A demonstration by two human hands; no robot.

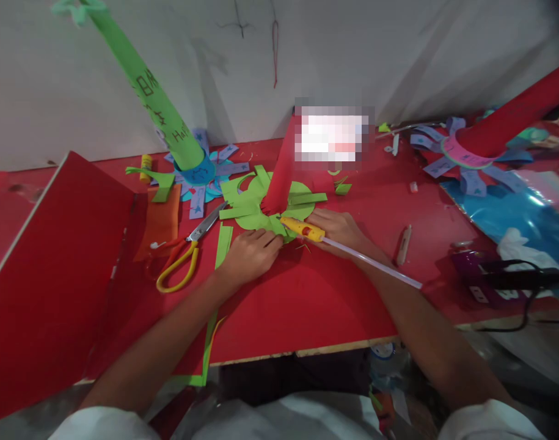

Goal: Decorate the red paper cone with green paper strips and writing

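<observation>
On the red table, in the middle, sits a bright green paper flower [302, 211] with rounded petals and flat strips of the same green laid outward across them. From its centre rises a red tube [281, 162], leaning a little to the right, its bottom edge snipped into a small fringe.

The person's left hand [257, 253] is at the near edge of the flower, fingers bent down onto the green paper; I can't tell whether they pinch it. The right hand [336, 227] is closed around a yellow glue gun [304, 230], much of the grip hidden, with the nozzle at the flower by the foot of the tube. A clear glue stick [375, 263] pokes out of its back, over the wrist.

On the far left a tall green tube [148, 91] carries dark hand lettering: I can read "Hap" before it curves away, with a star and a big "B" higher up. The lilac strips [197, 201] round its foot bear stars and words too small to read. So does the white print on the purple box [471, 281] at the right. Yellow-handled scissors [187, 256] lie left of the flower, blades partly open.
</observation>
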